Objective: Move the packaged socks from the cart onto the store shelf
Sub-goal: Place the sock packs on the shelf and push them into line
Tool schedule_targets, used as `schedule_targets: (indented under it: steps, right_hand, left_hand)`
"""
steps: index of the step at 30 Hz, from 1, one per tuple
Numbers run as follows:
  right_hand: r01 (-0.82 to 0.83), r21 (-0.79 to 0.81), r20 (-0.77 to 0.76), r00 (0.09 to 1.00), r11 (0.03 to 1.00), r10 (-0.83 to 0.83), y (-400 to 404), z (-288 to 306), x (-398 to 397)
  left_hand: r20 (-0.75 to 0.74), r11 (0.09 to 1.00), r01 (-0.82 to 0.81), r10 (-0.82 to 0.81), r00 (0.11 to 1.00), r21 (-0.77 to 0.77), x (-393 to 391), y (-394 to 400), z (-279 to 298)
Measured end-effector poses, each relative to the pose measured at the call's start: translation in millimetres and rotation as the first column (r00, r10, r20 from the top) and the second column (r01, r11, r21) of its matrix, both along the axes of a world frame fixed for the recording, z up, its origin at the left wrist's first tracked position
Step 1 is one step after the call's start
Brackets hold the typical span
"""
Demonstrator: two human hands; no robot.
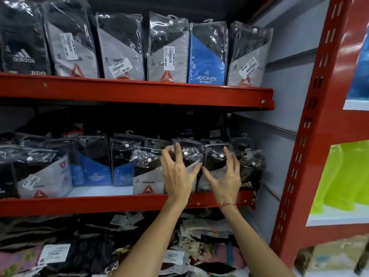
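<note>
A red slotted upright (pixel 311 136) is standing against a pale grey back panel (pixel 283 80), and red shelf edges (pixel 139 92) are running across under dim light.

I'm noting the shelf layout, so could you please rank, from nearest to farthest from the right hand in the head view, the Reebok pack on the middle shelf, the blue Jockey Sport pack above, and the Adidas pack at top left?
From the right hand:
1. Reebok pack, middle shelf, left.
2. Jockey Sport pack, upper shelf.
3. Adidas pack, upper shelf, far left.
</note>
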State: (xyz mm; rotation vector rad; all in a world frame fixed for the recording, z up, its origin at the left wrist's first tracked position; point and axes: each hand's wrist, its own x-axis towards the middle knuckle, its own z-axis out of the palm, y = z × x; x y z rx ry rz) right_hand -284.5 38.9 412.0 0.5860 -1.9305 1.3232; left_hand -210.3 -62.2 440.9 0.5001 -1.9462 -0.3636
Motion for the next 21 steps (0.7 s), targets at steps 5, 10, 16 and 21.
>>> schedule_targets:
  steps: [5,10,16,21]
  right_hand:
    - [-0.033,0.175,0.029,0.999,0.984,0.028,-1.1,-10.5,-1.7]
    - [0.027,0.303,-0.004,1.0,0.953,-0.027,-3.9,-21.3,23.8]
    - [-0.033,0.287,0.147,0.989,0.957,-0.01,-11.1,-29.6,84.4]
    - [-0.487,0.438,0.804,0.588,0.756,-0.087,7.7,-71.7,145.0]
  left_hand:
    - [0.151,0.986,-0.035,0.06,0.987,-0.162,-1.5,2.3,-14.8]
    - [0.311,0.935,-0.079,0.194,0.93,-0.345,16.3,-2.4,-24.1]
    - [0.374,0.87,0.055,0.153,0.915,-0.491,60.8,-13.5,-42.9]
    - [0.422,0.906,0.14,0.047,0.905,-0.399,118.0,-20.8,-69.8]
